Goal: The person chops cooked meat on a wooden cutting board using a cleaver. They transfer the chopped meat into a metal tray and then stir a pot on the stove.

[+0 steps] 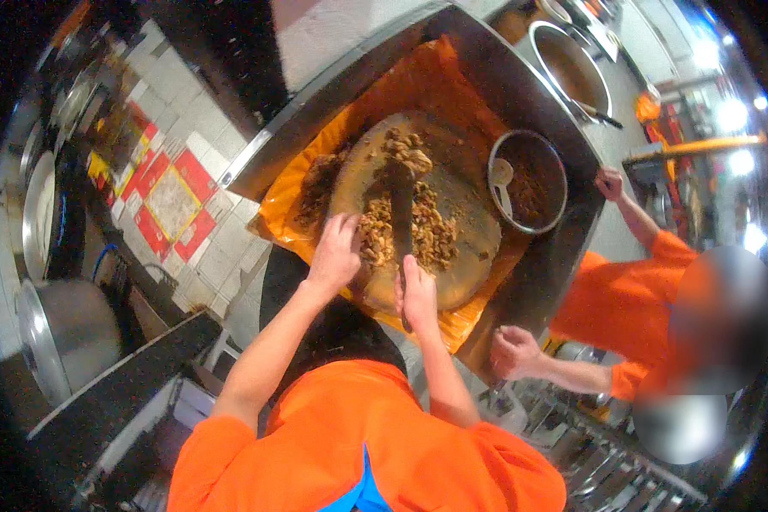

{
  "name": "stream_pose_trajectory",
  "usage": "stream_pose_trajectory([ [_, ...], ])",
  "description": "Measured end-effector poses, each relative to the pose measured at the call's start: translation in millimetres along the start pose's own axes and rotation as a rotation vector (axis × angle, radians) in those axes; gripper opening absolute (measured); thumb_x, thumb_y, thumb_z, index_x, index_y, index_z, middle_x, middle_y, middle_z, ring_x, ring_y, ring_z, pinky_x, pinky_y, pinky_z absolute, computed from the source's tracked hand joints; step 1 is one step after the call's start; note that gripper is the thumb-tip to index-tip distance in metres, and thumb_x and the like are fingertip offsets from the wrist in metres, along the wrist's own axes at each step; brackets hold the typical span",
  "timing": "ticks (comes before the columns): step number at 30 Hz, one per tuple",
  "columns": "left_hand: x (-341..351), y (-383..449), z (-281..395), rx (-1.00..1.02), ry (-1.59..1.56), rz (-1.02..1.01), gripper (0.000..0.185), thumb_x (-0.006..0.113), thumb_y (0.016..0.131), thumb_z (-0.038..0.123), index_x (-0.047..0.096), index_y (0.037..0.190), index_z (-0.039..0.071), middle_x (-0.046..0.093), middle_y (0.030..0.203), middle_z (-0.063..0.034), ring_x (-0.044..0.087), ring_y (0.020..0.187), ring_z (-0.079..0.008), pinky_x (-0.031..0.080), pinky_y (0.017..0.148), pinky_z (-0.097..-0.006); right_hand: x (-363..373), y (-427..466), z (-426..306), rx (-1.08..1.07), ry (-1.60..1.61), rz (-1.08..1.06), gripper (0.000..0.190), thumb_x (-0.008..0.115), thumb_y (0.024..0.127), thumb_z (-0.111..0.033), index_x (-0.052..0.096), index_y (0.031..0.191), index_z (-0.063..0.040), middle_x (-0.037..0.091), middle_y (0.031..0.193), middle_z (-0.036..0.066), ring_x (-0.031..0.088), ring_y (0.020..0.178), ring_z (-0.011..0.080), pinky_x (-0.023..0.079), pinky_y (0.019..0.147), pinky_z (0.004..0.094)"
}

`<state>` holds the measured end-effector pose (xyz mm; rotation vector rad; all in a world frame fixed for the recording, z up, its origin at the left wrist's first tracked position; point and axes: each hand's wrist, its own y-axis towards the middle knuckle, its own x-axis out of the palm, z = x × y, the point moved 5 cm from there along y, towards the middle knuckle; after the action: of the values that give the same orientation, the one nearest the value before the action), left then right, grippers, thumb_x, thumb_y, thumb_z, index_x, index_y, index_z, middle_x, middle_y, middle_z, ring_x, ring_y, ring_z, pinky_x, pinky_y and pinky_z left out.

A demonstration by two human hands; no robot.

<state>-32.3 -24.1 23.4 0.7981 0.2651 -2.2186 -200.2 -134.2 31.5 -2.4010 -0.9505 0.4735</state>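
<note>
My right hand (417, 291) grips the handle of a broad dark-bladed knife (402, 211). The blade points away from me and lies over a heap of chopped brown food, perhaps cooked meat (436, 230). On the left edge of the heap rests my left hand (338, 253), fingers slightly bent, with nothing visible in its grasp. Under the food is a thick round chopping board (467, 269). More brown food (320, 182) lies left of the board, on an orange plastic sheet (288, 208). A smaller clump (408, 148) sits beyond the knife's tip.
A metal pot (564, 192) holding brown food and a pale ladle (502, 179) stands right of the board. Raised metal walls (525, 64) surround the work area. A co-worker in orange (614, 297) stands at right, one hand (609, 184) on the rim. A large pot (70, 339) is at left.
</note>
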Motion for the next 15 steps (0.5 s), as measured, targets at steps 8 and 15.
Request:
stream_pose_trajectory([
  [8,47.9,31.8,16.4,0.21,0.406,-0.04,0.067,0.056,0.101,0.038,0.041,0.145,-0.01,0.035,0.156,-0.033,0.028,0.148,-0.046,0.022,0.123,-0.0537,-48.9,-89.4,99.1,0.323,0.885,0.244,0.063,0.038,0.098,-0.075,0.049,0.084,-0.015,0.04,0.059,-0.002,0.04,0.047,0.0146,0.038,0.047,0.0329],
  [15,87.4,46.7,45.7,0.31,0.112,-0.211,0.058,0.061,0.098,0.04,0.052,0.143,0.005,0.044,0.153,-0.0216,0.032,0.147,-0.0415,0.029,0.121,-0.0495,-53.0,-77.4,118.9,0.421,1.018,0.055,0.067,0.038,0.095,-0.08,0.052,0.08,-0.015,0.041,0.056,-0.002,0.039,0.044,0.0139,0.038,0.045,0.0324],
])
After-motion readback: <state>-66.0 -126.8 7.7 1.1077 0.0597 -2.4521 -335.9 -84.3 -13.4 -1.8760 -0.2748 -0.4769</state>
